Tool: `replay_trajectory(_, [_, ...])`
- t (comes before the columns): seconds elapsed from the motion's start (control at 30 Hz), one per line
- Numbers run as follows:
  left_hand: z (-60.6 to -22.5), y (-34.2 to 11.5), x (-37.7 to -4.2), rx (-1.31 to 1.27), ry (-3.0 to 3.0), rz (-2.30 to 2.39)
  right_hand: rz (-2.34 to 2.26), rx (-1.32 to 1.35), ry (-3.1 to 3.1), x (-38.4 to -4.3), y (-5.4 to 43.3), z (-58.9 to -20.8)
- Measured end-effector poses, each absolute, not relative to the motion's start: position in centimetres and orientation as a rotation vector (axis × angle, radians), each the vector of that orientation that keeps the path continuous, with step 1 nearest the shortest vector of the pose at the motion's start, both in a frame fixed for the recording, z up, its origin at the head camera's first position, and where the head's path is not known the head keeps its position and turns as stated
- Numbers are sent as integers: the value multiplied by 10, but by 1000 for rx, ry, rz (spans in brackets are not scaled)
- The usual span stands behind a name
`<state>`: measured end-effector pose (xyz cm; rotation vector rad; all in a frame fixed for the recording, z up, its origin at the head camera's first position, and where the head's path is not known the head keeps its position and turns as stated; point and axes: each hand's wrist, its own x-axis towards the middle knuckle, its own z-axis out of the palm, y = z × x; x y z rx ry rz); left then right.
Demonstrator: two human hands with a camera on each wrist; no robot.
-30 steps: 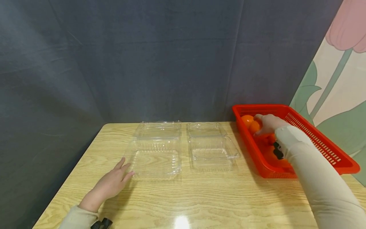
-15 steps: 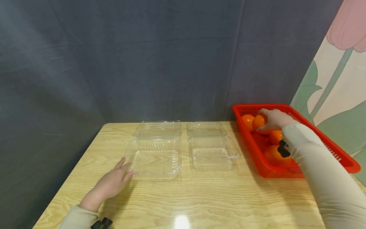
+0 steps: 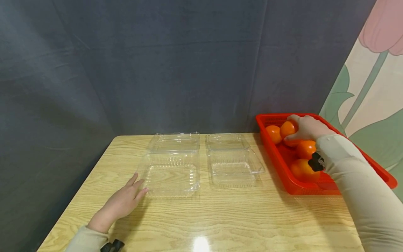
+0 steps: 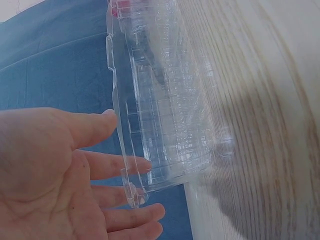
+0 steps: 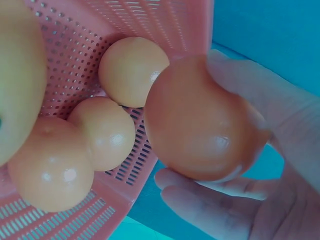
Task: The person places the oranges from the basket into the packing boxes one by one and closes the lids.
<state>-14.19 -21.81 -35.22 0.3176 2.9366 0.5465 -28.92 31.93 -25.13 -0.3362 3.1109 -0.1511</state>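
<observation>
No text, label, brand, number or sign can be read — in any of the views.

A dark blue-grey curtain (image 3: 176,70) with faint creases hangs behind the worktop (image 3: 239,217) and along its left side. The worktop shows pale, yellowish wood grain and a rounded far left corner. On the right, a cream wall (image 3: 391,91) bears a pink flower (image 3: 382,29), green stem (image 3: 365,91) and broad leaves (image 3: 377,140). A white glare (image 3: 200,244) shines low in the head view.
</observation>
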Motion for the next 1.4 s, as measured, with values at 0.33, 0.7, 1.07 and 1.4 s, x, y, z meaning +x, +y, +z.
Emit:
replay_trajectory(0.33, [-352, -218, -142, 318, 2932, 545, -131, -326, 3143, -286, 314, -246])
replay_trajectory(0.7, [-352, -218, -142, 318, 2926, 549, -247, -272, 3119, -279, 309, -236])
replay_trajectory(1.07, [-352, -217, -143, 338, 2934, 546, -209, -262, 3111, -275, 303, -231])
replay_trajectory(1.4, [-352, -218, -143, 323, 2929, 546, -183, -312, 3162, -272, 294, -230])
